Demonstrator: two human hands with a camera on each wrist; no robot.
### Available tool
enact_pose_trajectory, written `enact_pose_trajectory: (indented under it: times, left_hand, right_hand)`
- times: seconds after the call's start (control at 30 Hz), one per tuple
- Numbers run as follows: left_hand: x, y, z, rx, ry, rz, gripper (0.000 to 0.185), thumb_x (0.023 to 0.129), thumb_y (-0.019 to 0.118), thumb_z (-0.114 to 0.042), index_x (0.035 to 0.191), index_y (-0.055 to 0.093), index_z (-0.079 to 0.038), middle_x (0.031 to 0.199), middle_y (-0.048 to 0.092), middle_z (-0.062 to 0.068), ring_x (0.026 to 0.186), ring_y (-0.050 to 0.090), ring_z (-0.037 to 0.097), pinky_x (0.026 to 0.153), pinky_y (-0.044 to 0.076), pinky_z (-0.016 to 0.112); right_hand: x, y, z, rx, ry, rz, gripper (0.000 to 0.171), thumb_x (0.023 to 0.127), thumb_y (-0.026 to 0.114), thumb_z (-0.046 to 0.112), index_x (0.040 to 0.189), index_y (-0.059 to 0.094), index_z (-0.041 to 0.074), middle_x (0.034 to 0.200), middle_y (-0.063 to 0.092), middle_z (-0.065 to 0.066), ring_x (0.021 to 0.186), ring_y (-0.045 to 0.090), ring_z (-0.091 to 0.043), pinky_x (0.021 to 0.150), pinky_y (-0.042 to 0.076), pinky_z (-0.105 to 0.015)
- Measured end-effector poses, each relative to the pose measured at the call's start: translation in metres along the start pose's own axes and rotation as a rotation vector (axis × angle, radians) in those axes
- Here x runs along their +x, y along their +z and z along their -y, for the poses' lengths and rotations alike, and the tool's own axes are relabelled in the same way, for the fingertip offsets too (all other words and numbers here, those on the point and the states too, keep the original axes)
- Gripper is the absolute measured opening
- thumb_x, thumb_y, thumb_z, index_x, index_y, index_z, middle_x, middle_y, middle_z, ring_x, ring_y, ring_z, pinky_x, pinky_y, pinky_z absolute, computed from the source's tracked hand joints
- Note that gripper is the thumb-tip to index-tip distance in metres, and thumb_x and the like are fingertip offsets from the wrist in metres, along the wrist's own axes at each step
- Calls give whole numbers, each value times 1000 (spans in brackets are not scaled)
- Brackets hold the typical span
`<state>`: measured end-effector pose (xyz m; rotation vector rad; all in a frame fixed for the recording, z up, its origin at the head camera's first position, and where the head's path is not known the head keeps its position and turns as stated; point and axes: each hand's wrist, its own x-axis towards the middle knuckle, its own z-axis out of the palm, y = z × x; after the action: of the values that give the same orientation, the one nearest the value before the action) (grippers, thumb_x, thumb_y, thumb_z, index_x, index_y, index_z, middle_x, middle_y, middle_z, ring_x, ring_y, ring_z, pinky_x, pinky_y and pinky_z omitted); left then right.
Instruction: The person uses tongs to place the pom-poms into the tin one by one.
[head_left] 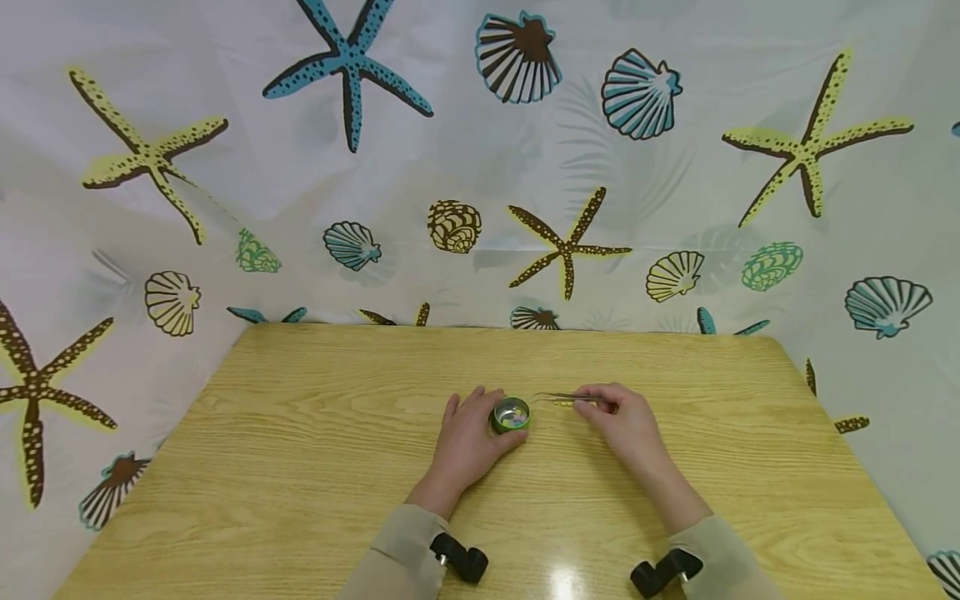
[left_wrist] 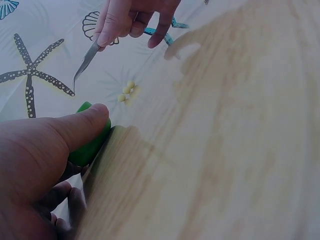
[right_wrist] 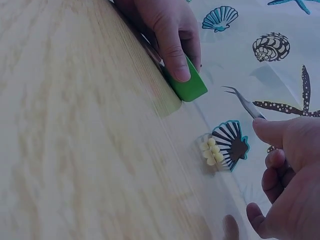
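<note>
A small round green tin (head_left: 511, 414) with several coloured beads inside stands on the wooden table (head_left: 300, 467). My left hand (head_left: 470, 437) grips it round its side; its green wall (left_wrist: 90, 142) (right_wrist: 190, 85) shows under the thumb. My right hand (head_left: 626, 421) pinches thin metal tweezers (head_left: 566, 397) (left_wrist: 85, 64) (right_wrist: 245, 104) with the curved tips pointing left toward the tin, nothing visible between them. A small cluster of pale yellow beads (head_left: 561, 403) (left_wrist: 127, 91) (right_wrist: 211, 151) lies on the table just under the tweezer tips.
A white curtain (head_left: 480, 167) printed with starfish and shells hangs close behind and at both sides of the table. Black wrist camera mounts (head_left: 459, 557) (head_left: 666, 571) sit at my cuffs near the front edge.
</note>
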<state>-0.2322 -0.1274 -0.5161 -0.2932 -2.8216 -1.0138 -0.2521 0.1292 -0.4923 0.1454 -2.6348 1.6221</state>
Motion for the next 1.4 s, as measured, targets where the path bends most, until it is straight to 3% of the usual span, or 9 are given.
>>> enact_pose_trajectory:
  times: [0.67,1.4]
  left_hand:
    - [-1,0,1,-17,-11,9,71,96,90,-37,152,64,-2,156,63,17,157,43,39,135,12,61]
    - [0,0,0,-15,-9,9,72,95,91,-37,152,64,-2,156,62,18,158,43,39,135,12,61]
  right_hand:
    - [3,-27,-18,18,85,-40,23,104,81,23,122,83,8,89,57,-2,81,48,-20,61,38,-26]
    - [8,-37,-36,-54,100,-19,29,105,81,27,127,82,9,101,66,-4,91,53,-22,74,44,-30]
